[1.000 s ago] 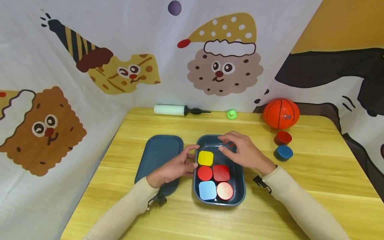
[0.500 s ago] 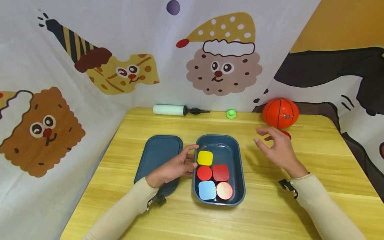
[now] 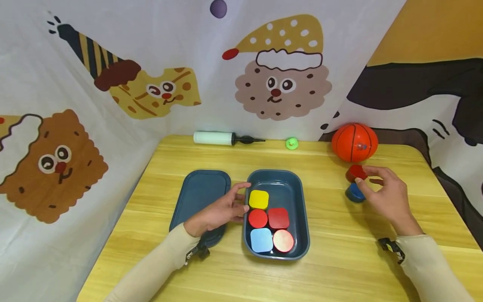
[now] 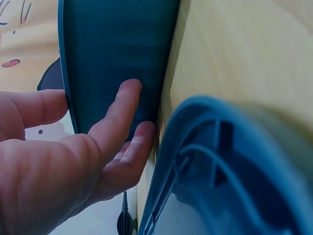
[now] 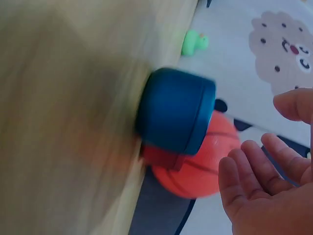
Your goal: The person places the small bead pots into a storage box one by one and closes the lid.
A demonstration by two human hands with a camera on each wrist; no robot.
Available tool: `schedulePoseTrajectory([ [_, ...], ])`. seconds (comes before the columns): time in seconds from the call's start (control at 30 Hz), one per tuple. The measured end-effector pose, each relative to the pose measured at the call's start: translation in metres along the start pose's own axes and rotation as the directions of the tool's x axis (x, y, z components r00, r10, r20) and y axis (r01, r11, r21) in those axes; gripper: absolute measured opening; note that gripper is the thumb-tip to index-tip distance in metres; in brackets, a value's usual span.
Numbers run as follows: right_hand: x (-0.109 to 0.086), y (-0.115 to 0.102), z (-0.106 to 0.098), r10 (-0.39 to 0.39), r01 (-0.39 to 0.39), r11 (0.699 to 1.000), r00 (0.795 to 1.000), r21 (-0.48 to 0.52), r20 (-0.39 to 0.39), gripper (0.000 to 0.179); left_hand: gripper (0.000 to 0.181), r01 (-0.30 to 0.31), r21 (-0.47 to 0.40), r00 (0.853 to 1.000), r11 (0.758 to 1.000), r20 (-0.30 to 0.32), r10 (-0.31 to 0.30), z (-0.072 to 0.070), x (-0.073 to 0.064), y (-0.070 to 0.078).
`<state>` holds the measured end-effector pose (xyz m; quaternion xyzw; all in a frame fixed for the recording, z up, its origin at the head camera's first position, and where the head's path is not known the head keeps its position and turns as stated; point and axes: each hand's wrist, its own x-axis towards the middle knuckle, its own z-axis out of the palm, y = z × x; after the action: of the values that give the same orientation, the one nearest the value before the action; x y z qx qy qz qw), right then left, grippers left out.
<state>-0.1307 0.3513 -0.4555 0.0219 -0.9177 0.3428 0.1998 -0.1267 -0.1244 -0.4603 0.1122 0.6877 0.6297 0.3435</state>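
Note:
A dark blue rectangular container point(image 3: 283, 184) holds several small pieces with yellow, red, light blue and pinkish tops. My left hand point(image 3: 222, 208) rests its fingertips against the container's left wall; in the left wrist view, one finger touches the rim and others lie along the outer wall point(image 4: 107, 44). On the right of the table, a small red cup-shaped container point(image 3: 354, 173) stands just behind a blue one point(image 3: 354, 193). My right hand point(image 3: 389, 195) is over them with thumb and fingers spread; the right wrist view shows a gap between its fingers point(image 5: 234, 181) and the blue container point(image 5: 176, 112).
A dark blue lid point(image 3: 203, 193) lies left of the container, partly under the left forearm. Along the back edge are a hand pump point(image 3: 215, 138), a green rubber duck point(image 3: 292, 143) and an orange ball point(image 3: 354, 142). A printed cloth point(image 3: 211, 54) hangs behind the table.
My right hand has moved right, from above the dark blue container to the red and blue small containers. The left hand stays at the container's wall.

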Motion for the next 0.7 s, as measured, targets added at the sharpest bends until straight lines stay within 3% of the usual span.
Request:
schedulePoseTrajectory([
  [0.23,-0.009,0.022,-0.016,0.134,-0.131,0.991,0.984,-0.033,0.115,0.053,0.071,0.007,-0.002,1.0,1.0,-0.002,-0.007,0.001,0.0,0.002],
  [0.4,-0.012,0.027,-0.018,0.223,-0.217,0.975,0.935,-0.054,0.274,0.067,0.071,0.008,0.003,1.0,1.0,-0.009,-0.008,0.001,-0.001,0.001],
  [0.53,-0.013,0.03,-0.017,0.245,-0.238,0.969,0.89,-0.066,0.385,0.073,0.07,0.0,0.008,1.0,1.0,-0.006,0.0,0.001,-0.001,0.0],
  [0.7,-0.012,0.033,-0.016,0.219,-0.218,0.974,0.865,-0.055,0.452,0.075,0.071,-0.004,0.003,1.0,1.0,-0.005,0.005,0.002,-0.002,0.001],
])
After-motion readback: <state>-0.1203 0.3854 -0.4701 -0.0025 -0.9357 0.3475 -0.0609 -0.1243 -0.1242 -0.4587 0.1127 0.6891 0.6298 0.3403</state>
